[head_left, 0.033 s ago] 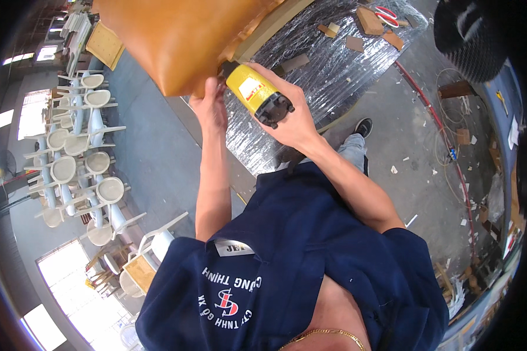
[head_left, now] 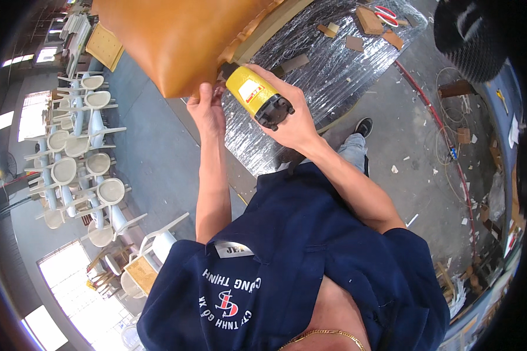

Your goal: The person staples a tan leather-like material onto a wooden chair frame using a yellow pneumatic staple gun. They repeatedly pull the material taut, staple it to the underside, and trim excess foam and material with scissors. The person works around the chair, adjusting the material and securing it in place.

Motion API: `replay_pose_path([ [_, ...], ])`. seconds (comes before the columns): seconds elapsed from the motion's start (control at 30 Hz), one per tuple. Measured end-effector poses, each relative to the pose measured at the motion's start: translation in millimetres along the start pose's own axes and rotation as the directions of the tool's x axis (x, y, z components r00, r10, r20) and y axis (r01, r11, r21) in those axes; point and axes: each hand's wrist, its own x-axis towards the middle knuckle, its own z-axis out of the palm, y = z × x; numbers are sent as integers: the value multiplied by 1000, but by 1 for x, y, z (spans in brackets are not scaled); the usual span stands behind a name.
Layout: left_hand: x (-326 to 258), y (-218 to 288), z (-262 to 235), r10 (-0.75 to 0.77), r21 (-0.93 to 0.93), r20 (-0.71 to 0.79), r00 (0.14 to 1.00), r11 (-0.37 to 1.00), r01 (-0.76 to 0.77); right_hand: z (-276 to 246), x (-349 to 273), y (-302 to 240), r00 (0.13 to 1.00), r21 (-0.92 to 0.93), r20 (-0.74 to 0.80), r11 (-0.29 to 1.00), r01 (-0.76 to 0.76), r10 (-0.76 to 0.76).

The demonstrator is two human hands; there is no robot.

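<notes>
My right hand (head_left: pixel 293 114) grips a yellow-and-black pneumatic stapler (head_left: pixel 253 89), its nose against the edge of a seat covered in tan leather (head_left: pixel 175 41). My left hand (head_left: pixel 209 111) is at the seat's near corner, thumb up against the leather, fingers curled at its edge and partly hidden. Along that side the leather's edge is folded and gathered over a pale wooden frame (head_left: pixel 275 29). The stapler's trigger is hidden by my right hand.
Clear plastic film (head_left: pixel 328 64) wraps the work surface, with scraps, a wooden block (head_left: pixel 369 21) and red-handled scissors (head_left: pixel 386 16) on it. A red hose (head_left: pixel 430 108) runs along the littered floor at right. White chair frames (head_left: pixel 64 169) stand stacked at left.
My left hand has shifted slightly, its thumb now standing straighter at the leather corner. The stapler has hardly moved.
</notes>
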Motion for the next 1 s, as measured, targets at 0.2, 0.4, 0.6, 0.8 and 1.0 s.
replay_pose_path([
  [0.2, 2, 2, 12, 55, 242, -112, 992, 970, -27, 4, 7, 1, 1000, -22, 27, 1000, 11, -11],
  [0.4, 1, 6, 9, 53, 289, -88, 995, 957, -26, 10, 10, -1, 999, -12, 41, 1000, -12, 12],
  [0.6, 4, 8, 3, 33, 335, -94, 995, 942, 1, 10, 3, -2, 999, 2, 21, 1000, 27, -27],
  [0.8, 3, 9, 3, 42, 406, -113, 993, 914, 7, 11, 6, -2, 988, -12, 134, 997, -71, 72],
  [1.0, 3, 11, 4, 24, 380, -129, 991, 925, 27, 15, 5, -10, 985, -28, 124, 992, -120, 123],
])
